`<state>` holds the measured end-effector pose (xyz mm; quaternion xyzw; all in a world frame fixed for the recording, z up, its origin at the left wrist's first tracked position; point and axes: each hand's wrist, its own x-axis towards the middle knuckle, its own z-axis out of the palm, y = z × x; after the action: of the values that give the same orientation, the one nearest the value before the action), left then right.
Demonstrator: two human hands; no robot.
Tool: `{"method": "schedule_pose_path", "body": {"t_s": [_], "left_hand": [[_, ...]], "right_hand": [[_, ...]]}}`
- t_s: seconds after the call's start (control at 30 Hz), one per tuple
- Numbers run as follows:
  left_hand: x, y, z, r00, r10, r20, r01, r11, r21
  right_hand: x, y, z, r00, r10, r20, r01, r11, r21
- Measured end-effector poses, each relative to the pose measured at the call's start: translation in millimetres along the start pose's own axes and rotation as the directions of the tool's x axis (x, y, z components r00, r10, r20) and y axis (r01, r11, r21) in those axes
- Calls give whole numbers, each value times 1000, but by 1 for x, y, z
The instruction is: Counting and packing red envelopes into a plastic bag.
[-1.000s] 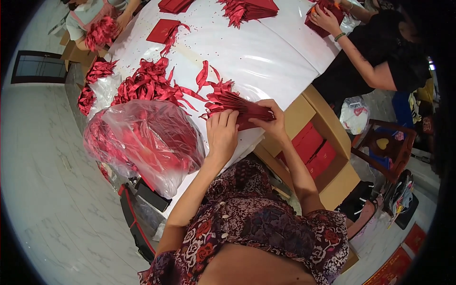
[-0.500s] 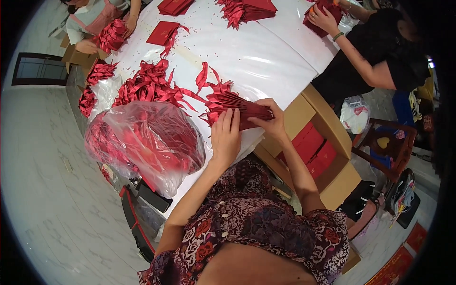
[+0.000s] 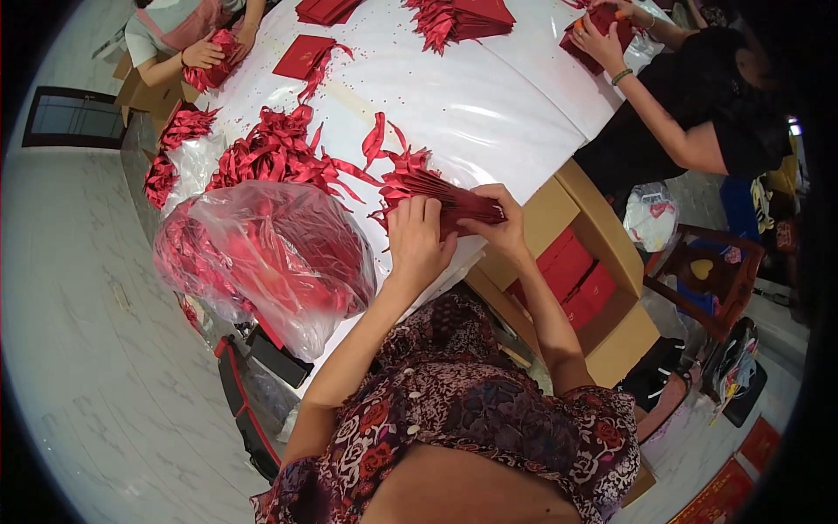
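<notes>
At the near edge of the white-covered table, both my hands hold a thick stack of flat red ribboned card pieces [image 3: 449,196], fanned out at the ribbon side. My left hand [image 3: 417,240] is closed over the near side of the stack, its fingers curled on top close to the ribbons. Around the stack's right end my right hand [image 3: 499,223] is closed, thumb on the near side. Red satin ribbon ends [image 3: 406,166] spill to the left of the stack. A loose heap of red ribbons [image 3: 266,157] lies further left.
A clear plastic bag of red items [image 3: 279,262] sits left of my arm. An open cardboard box [image 3: 615,323] with red card pieces stands at my right. More red stacks [image 3: 476,19] lie across the table [image 3: 489,96]. Two co-workers handle red stacks at far left and far right.
My left hand's fingers have curled further over the stack. My right hand keeps its hold. At far left, a co-worker's hand has moved onto the red bundle there.
</notes>
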<state>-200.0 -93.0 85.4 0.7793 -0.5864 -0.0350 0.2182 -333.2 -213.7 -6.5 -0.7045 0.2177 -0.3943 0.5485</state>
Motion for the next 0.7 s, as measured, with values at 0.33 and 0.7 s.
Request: {"method": "schedule_pose_path", "body": {"t_s": [0.33,0.7], "left_hand": [[23,-6,-25,975,96,200,-100,995,6],[43,-25,-22,727,-253,638,260,962,85]], "right_hand": [[3,-4,-2,997,71,-27,-70,997,26],[3,-3,-4,999,42,5,-42,999,-12]]}}
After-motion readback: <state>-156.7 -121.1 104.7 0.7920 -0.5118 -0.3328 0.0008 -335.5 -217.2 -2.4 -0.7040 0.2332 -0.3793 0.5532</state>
